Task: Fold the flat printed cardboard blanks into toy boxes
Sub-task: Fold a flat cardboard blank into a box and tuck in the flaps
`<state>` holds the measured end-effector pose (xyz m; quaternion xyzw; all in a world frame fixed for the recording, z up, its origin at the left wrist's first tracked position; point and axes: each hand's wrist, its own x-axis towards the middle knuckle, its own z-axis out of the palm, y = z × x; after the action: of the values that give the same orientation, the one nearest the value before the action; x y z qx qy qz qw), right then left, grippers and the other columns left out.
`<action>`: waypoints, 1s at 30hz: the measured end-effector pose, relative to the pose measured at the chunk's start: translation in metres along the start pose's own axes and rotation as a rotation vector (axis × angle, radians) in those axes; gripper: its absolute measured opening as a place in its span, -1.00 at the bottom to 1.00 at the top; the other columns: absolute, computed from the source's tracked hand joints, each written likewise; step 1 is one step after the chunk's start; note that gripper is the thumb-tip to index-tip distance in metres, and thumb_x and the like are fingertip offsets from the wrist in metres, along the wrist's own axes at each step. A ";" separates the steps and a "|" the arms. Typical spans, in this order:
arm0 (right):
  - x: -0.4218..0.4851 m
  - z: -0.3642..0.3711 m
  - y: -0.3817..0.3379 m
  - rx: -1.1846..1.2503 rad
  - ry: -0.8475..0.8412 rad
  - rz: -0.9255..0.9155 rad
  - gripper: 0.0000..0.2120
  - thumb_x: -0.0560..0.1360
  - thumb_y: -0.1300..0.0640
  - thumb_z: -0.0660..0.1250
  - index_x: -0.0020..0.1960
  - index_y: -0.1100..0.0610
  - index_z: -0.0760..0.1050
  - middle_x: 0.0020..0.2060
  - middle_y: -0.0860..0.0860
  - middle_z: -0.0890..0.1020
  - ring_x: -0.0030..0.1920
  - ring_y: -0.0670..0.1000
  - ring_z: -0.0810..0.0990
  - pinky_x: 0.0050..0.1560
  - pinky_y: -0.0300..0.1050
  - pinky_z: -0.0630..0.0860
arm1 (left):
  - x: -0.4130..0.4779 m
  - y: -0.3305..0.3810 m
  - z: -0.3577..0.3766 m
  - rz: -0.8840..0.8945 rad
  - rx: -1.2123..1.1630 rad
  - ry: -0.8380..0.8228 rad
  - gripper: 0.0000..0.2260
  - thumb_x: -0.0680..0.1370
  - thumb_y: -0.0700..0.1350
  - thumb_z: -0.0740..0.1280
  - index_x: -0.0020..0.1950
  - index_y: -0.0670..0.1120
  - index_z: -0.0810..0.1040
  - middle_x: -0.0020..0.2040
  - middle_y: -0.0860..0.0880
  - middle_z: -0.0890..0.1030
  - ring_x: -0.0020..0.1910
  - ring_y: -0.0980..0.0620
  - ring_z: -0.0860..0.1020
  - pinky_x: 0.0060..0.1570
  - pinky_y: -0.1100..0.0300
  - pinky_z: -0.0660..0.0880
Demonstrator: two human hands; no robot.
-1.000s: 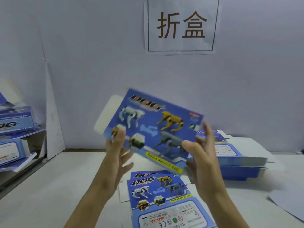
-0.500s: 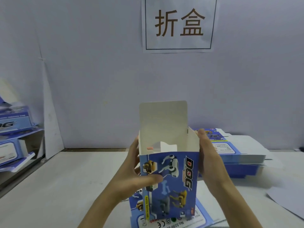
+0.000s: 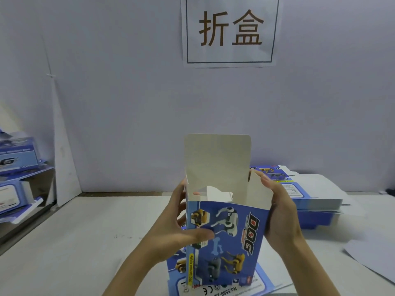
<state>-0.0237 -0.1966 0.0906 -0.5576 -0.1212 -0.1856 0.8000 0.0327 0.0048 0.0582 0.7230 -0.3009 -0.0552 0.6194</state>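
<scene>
Toy box (image 3: 226,238) is held upright as an open tube, near centre, above a flat blank (image 3: 264,280). Left hand (image 3: 171,229) grips its left edge, thumb on the front. Right hand (image 3: 282,214) clasps the right wall, fingertips over the side flap. Best to fold the side flaps in squarely first, then the lid flap (image 3: 217,159).

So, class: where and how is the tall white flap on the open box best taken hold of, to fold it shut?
Pinch the flap at its free top edge, coming from above. It stands upright from the far wall of the box, hinged low, so the top edge likely swings easiest towards you.
</scene>
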 end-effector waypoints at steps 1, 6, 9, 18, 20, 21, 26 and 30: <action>0.000 0.001 0.000 0.013 -0.002 -0.012 -0.69 0.40 -0.10 0.15 -0.17 -0.09 0.66 -0.19 0.02 0.69 -0.26 0.01 0.68 -0.33 -0.18 0.60 | 0.000 0.000 0.001 -0.005 0.007 0.012 -0.10 0.20 -0.04 0.59 0.40 0.29 0.16 0.29 0.17 0.50 0.23 0.16 0.53 0.18 0.22 0.52; 0.003 -0.001 0.002 -0.025 0.015 -0.042 -0.67 0.40 -0.12 0.12 -0.22 -0.12 0.66 -0.26 -0.01 0.69 -0.30 -0.03 0.67 -0.35 -0.22 0.59 | -0.001 0.002 0.002 -0.003 0.025 0.005 -0.11 0.27 -0.05 0.60 0.44 0.23 0.14 0.29 0.16 0.50 0.22 0.16 0.53 0.22 0.11 0.51; 0.005 -0.003 -0.001 -0.125 0.057 -0.015 -0.66 0.38 -0.16 0.13 -0.23 -0.07 0.64 -0.31 0.02 0.68 -0.35 -0.01 0.67 -0.41 -0.22 0.57 | -0.001 0.001 0.001 0.007 0.033 -0.025 -0.15 0.27 -0.03 0.57 0.42 0.24 0.16 0.19 0.28 0.55 0.19 0.19 0.55 0.08 0.25 0.56; 0.006 -0.006 -0.001 -0.268 0.137 0.036 -0.76 0.38 -0.13 0.28 -0.37 -0.11 0.64 -0.41 -0.04 0.66 -0.39 -0.08 0.64 -0.38 -0.29 0.54 | 0.002 -0.003 -0.001 -0.008 0.010 -0.022 -0.16 0.23 0.00 0.56 0.39 0.23 0.19 0.12 0.36 0.55 0.15 0.26 0.55 -0.05 0.35 0.54; 0.006 -0.008 0.005 -0.211 0.167 0.075 -0.65 0.52 -0.09 0.20 -0.34 0.00 0.61 -0.41 -0.02 0.64 -0.37 -0.04 0.62 -0.29 -0.19 0.50 | 0.002 -0.004 -0.002 -0.019 0.000 -0.011 -0.12 0.17 0.07 0.56 0.40 0.22 0.20 0.13 0.32 0.57 0.16 0.21 0.56 0.02 0.27 0.57; 0.006 -0.010 0.007 -0.174 0.193 0.102 -0.65 0.56 -0.04 0.15 -0.29 0.05 0.56 -0.40 0.02 0.62 -0.34 0.00 0.59 -0.26 -0.16 0.46 | 0.002 -0.004 -0.003 -0.023 0.003 -0.007 -0.11 0.15 0.09 0.55 0.41 0.19 0.20 0.13 0.30 0.57 0.16 0.19 0.56 0.05 0.23 0.57; 0.008 -0.023 0.000 -0.051 0.165 0.234 -0.70 0.35 -0.04 0.29 -0.13 0.21 0.45 -0.30 0.14 0.47 -0.30 0.06 0.42 -0.23 -0.07 0.34 | 0.002 -0.007 -0.002 -0.021 0.023 -0.003 -0.16 0.26 -0.02 0.51 0.46 0.09 0.19 0.11 0.29 0.58 0.17 0.19 0.55 0.06 0.24 0.57; 0.011 -0.029 0.001 0.006 0.074 0.272 -0.51 0.33 -0.03 0.27 0.20 0.17 0.44 -0.13 0.15 0.64 -0.17 0.11 0.60 -0.17 -0.05 0.52 | 0.001 -0.006 -0.003 -0.016 0.037 -0.017 -0.13 0.19 0.10 0.51 0.44 0.09 0.21 0.12 0.30 0.57 0.17 0.21 0.56 0.02 0.24 0.58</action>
<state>-0.0142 -0.2251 0.0841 -0.5591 -0.0154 -0.0954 0.8235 0.0368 0.0067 0.0538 0.7364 -0.3013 -0.0605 0.6028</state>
